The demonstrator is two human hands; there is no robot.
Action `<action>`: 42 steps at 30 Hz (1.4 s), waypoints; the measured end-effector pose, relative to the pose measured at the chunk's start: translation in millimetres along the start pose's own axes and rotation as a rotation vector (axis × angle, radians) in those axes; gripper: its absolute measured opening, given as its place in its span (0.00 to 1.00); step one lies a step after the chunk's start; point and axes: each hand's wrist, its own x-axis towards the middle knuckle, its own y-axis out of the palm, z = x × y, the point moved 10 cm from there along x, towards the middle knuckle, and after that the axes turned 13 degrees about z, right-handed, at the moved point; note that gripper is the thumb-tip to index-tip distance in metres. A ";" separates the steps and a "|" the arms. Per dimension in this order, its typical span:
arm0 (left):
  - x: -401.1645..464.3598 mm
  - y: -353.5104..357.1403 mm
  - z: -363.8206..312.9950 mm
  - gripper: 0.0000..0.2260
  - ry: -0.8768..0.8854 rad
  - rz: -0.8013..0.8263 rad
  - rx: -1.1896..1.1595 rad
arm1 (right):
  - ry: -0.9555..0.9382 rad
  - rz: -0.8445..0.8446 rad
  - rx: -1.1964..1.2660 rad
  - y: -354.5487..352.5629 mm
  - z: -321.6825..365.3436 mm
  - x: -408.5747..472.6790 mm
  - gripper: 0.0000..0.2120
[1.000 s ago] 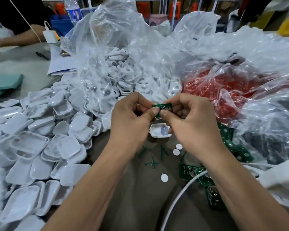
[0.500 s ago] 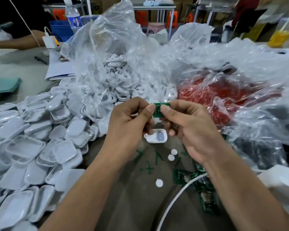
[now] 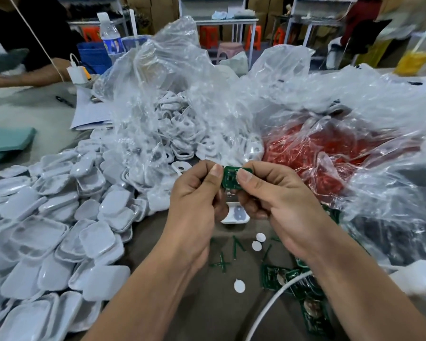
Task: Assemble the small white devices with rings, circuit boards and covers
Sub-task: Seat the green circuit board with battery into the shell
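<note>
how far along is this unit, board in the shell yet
Not yet. Done: a white shell lies open on the table below the hands. In hand: left hand and right hand pinch one green circuit board above it. Left: seating the board, then a cover from the pile of white covers.
</note>
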 end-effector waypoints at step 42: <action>1.3 27.1 -18.3 0.15 0.131 0.166 -0.057 | 0.106 0.200 0.362 17.8 -9.5 -2.3 0.18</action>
